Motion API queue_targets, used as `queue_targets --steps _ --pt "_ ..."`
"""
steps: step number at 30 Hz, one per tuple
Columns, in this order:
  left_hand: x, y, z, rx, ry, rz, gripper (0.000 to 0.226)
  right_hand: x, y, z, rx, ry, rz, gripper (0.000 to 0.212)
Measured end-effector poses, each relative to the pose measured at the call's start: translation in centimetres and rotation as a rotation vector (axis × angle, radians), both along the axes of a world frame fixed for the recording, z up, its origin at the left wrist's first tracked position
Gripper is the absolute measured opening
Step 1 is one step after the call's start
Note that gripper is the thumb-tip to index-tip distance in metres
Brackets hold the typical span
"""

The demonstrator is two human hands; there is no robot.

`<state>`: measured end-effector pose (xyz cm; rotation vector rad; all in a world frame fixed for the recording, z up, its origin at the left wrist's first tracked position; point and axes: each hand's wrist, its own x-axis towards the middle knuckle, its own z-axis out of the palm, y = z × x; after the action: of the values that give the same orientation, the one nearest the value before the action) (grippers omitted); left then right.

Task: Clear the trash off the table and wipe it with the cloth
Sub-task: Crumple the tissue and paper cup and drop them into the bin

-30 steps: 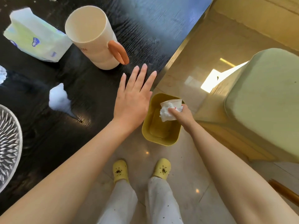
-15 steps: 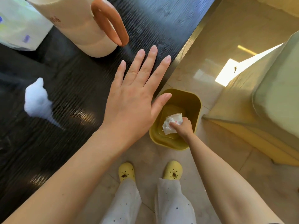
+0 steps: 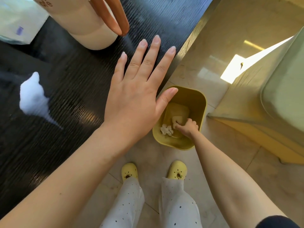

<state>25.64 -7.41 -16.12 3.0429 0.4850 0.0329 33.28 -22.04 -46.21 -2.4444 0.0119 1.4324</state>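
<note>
My left hand lies flat with spread fingers on the black table, close to its right edge. My right hand reaches deep into the yellow bin on the floor, fingers closed on a small paper cup near the bottom. A crumpled white tissue lies loose in the bin just left of the cup. Another crumpled white tissue sits on the table, left of my left hand. No cloth is in view.
A cream jug with an orange handle stands just beyond my left fingertips. A tissue pack lies at the far left. A green upholstered seat stands right of the bin. My feet in yellow clogs are below.
My right hand has gone down from the bin's rim to its bottom with the cup, and the tissue has dropped out beside it. The view has moved closer; my left hand stays on the table.
</note>
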Motion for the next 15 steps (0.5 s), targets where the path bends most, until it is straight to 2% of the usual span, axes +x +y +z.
queue_targets --steps 9,15 --pt "0.0 0.0 0.3 -0.005 0.032 0.006 0.063 0.7 -0.1 4.8 -0.018 0.041 0.134 0.082" --pt "0.2 0.2 1.1 -0.037 0.167 -0.007 0.067 2.5 0.4 11.3 -0.014 0.063 0.225 0.083"
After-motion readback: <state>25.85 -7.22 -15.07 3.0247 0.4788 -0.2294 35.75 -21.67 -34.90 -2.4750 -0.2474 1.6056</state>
